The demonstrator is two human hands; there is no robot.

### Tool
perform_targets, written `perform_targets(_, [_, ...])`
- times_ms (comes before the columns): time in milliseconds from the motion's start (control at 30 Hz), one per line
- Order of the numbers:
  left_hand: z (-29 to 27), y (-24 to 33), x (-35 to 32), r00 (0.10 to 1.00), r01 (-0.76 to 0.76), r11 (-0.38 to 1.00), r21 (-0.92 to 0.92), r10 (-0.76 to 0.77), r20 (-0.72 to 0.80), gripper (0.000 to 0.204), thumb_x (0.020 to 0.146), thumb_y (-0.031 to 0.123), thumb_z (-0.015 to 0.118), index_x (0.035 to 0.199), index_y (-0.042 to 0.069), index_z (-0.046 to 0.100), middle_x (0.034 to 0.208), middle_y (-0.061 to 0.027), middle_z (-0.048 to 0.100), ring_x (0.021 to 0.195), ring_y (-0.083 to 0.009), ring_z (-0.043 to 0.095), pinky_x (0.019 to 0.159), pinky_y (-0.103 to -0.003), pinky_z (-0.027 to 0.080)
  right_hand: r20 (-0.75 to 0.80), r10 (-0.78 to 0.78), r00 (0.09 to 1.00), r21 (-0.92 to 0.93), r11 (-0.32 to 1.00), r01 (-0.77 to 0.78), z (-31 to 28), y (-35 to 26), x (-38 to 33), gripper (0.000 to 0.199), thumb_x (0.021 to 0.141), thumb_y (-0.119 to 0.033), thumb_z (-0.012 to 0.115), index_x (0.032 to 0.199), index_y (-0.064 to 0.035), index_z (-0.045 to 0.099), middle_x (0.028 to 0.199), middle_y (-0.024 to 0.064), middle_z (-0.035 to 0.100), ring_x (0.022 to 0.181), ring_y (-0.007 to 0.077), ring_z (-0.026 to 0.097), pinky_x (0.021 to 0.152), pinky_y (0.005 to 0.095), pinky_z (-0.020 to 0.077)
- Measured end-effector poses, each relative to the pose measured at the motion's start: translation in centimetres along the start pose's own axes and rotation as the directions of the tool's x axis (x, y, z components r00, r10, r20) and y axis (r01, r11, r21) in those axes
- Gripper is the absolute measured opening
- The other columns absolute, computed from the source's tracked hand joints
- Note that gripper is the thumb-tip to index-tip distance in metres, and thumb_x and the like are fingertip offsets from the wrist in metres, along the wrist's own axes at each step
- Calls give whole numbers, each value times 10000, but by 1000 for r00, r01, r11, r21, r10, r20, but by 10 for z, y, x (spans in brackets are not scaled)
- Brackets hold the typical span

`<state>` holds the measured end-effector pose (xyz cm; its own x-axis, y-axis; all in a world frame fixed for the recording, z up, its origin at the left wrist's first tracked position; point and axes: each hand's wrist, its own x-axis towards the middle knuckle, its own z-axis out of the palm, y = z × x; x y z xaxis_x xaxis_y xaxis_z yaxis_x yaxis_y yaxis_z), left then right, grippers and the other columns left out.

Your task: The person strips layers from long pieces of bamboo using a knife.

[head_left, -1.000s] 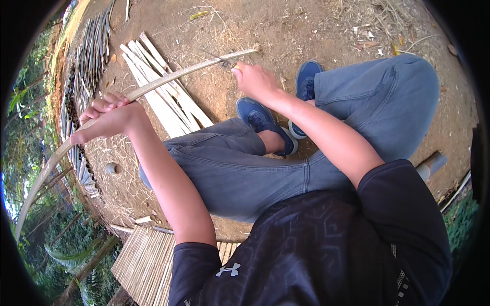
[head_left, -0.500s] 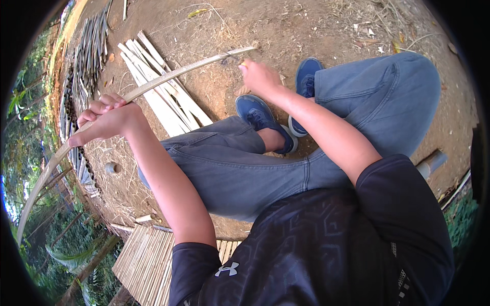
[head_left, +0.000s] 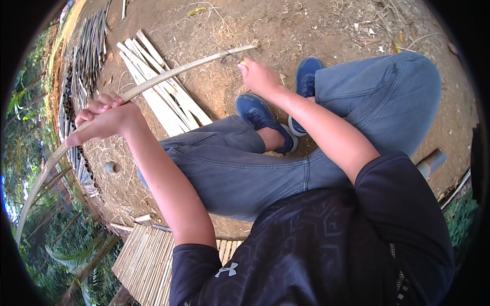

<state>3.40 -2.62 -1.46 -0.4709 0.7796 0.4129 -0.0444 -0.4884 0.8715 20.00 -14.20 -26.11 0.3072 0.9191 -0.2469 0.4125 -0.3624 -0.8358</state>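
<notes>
Seen from above, a person sits with knees bent over bare brown dirt ground (head_left: 286,30), wearing grey-blue jeans (head_left: 240,168), a dark short-sleeved shirt (head_left: 326,250) and blue shoes (head_left: 260,115). A long, thin, pale bamboo strip (head_left: 168,74) runs across the scene in a shallow curve, from the upper middle of the view down past the far left edge, where it hangs out over green foliage. The left hand (head_left: 102,120) is closed around the strip at about its middle, fingers curled over the top and the thumb pointing down along it toward the left. The right hand (head_left: 260,76) is near the strip's upper end, just below it, with fingers curled inward around something small and yellowish; whether this hand touches the strip cannot be told. The strip's upper end lies just above the right hand, over the dirt in front of the shoes. On the ground between the two hands, under the strip, lies a loose bundle of flat pale bamboo slats (head_left: 158,86) fanned out side by side. Farther left, a row of thin dark bamboo sticks (head_left: 84,56) lies along the edge of the dirt. At the lower left, beneath the left arm, is a platform of split bamboo (head_left: 145,260). A grey pipe end (head_left: 431,163) shows at the right, beside the right knee.
</notes>
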Motion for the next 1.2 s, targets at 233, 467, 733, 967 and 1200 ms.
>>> perform_targets(233, [2, 1, -4, 1000, 25, 1000, -11, -25, -1, 765, 792, 908, 108, 715, 171, 295, 479, 18, 292, 341, -94, 273, 279, -206, 204, 20, -32, 999, -75, 997, 33, 4, 21, 12, 340, 1014, -342, 472, 1085, -45, 623, 804, 221, 691, 761, 395, 694, 689, 513, 536])
perform_targets(467, [-1, 1, -1, 1000, 21, 1000, -11, -21, 5, 773, 779, 917, 104, 726, 170, 297, 481, 21, 294, 332, -92, 284, 277, -204, 217, 42, -134, 990, -74, 988, 137, -10, -10, 0, 359, 1017, -335, 473, 1052, -20, 641, 774, 212, 691, 708, 388, 690, 685, 500, 548])
perform_targets(733, [-6, -2, 3, 992, 56, 995, -80, -47, 117, 797, 772, 931, 108, 692, 164, 308, 455, 14, 270, 321, -99, 272, 279, -217, 220, 163, 111, 980, -157, 984, -85, -17, -4, 13, 382, 1031, -326, 451, 1007, -7, 660, 875, 189, 707, 802, 328, 707, 687, 461, 543])
perform_targets(967, [-11, -3, 12, 988, 86, 989, -120, -69, 137, 806, 766, 939, 110, 667, 168, 321, 454, -1, 284, 326, -106, 246, 279, -221, 198, 86, 56, 995, -134, 990, -44, -12, -8, 8, 332, 1035, -314, 443, 1043, -50, 644, 839, 163, 683, 764, 308, 683, 667, 451, 529])
perform_targets(1200, [-1, 0, 2, 988, 51, 992, -113, -34, 149, 792, 793, 918, 98, 667, 167, 313, 458, 5, 264, 346, -106, 238, 312, -211, 171, 124, 56, 991, -41, 998, -52, -1, 1, 12, 332, 1037, -282, 443, 1015, -20, 647, 778, 110, 660, 670, 243, 649, 616, 418, 518])
